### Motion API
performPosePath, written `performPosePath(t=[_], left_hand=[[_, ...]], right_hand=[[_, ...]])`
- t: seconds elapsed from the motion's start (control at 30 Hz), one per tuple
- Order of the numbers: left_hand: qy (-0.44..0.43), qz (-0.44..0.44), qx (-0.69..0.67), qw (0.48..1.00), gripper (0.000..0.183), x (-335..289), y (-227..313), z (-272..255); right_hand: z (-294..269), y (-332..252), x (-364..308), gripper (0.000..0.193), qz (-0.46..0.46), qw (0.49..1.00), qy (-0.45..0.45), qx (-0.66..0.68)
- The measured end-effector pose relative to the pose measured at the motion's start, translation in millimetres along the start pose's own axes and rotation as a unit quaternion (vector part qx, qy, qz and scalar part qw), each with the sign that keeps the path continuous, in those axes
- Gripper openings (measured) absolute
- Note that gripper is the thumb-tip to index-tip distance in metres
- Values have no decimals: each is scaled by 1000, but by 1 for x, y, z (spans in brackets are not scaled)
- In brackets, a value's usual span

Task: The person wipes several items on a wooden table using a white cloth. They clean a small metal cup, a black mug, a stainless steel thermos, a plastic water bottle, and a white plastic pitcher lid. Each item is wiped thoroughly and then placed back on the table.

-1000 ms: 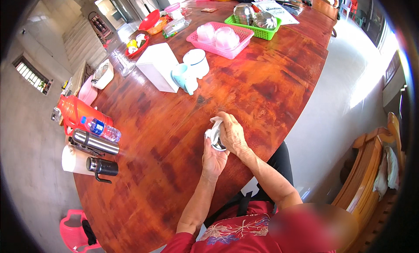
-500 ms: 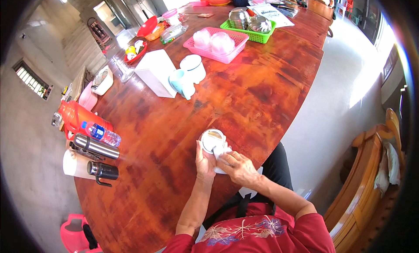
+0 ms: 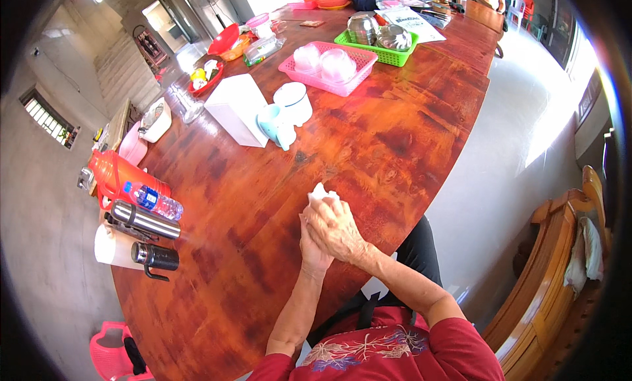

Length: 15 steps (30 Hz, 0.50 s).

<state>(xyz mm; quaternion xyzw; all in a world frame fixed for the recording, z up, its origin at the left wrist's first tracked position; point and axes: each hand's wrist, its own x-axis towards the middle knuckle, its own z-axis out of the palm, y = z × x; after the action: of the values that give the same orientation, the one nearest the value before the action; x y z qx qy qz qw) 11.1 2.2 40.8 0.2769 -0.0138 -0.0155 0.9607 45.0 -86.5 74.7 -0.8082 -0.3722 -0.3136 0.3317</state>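
Both my hands meet over the near part of the brown table. My right hand lies across the top, its fingers bent over a white tissue, which peeks out beyond the fingertips. Beneath it, my left hand is curled round a small round silver-rimmed piece, now covered by the right hand and tissue. Farther up the table stand a light-blue cup, a white mug with a dark rim, and a white box.
A pink basket of pink bowls and a green basket of metal bowls sit farther back. At left are an orange thermos, a water bottle, a steel flask and a black flask. A wooden bench stands right.
My right hand has moved up and left with the tissue, covering the round silver-rimmed piece that was visible in my left hand. The things on the table stay put.
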Motion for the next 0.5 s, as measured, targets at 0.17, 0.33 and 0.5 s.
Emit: performPosePath(t=[0.17,0.33,0.5], left_hand=[[0,-23,-9,1000,57,0,-4,-59],[-7,-2,16,1000,69,2,-5,-7],[16,-19,-22,999,55,0,-1,7]], right_hand=[[-6,-7,-25,30,-51,991,-48,116],[-1,5,-7,31,-49,998,-10,30],[6,15,14,24,105,993,-39,31]])
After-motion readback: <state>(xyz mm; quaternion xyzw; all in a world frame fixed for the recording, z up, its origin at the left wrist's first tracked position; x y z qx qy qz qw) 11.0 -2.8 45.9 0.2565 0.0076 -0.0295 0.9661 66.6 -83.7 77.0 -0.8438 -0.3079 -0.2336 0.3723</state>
